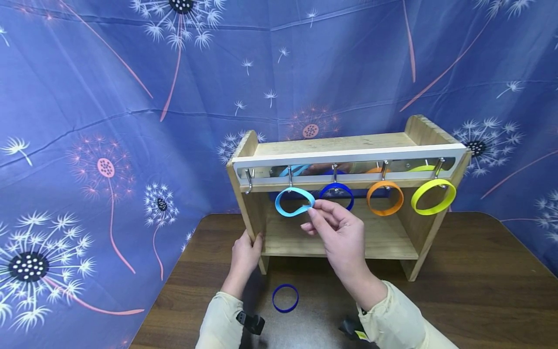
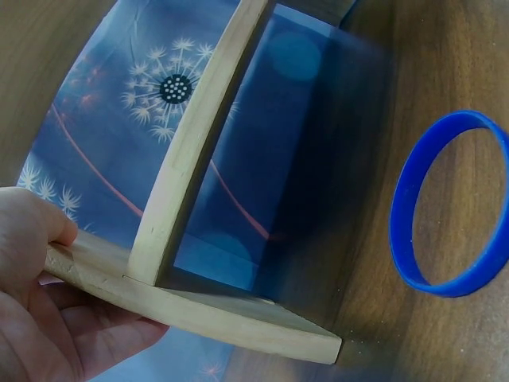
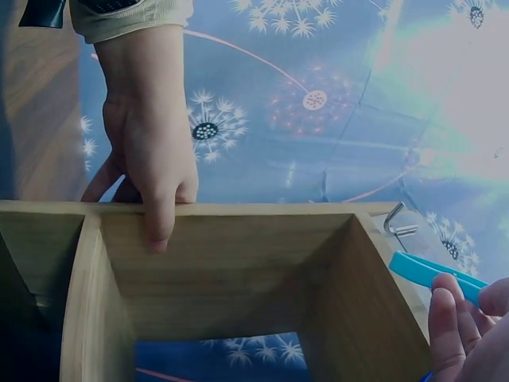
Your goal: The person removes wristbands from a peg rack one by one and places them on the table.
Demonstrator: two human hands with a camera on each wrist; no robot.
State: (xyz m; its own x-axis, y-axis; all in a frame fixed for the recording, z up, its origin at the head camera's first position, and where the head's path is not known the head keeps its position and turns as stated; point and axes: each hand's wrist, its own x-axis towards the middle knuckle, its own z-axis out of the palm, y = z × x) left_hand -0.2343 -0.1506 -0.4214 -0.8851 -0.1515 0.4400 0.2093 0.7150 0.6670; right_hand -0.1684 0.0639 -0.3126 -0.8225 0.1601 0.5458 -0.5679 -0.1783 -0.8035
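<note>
My right hand (image 1: pixel 342 237) pinches the right edge of a light blue silicone wristband (image 1: pixel 285 212) between thumb and fingers. The band's top edge is right at the tip of the second hook (image 1: pixel 290 175) from the left. In the right wrist view the same wristband (image 3: pixel 421 271) stretches out from my fingertips beside the rack. My left hand (image 1: pixel 245 252) grips the left side panel (image 2: pixel 207 314) of the wooden shelf rack, thumb on one face and fingers on the other. On the table in front lies a dark blue wristband (image 1: pixel 285 310).
To the right hang a dark blue wristband (image 1: pixel 335 185), an orange wristband (image 1: pixel 370 198) and a yellow wristband (image 1: pixel 417 198), each on its own hook. The leftmost hook (image 1: pixel 249 182) is bare. A dandelion-print cloth (image 1: pixel 174 135) rises behind the wooden table (image 1: pixel 479 281).
</note>
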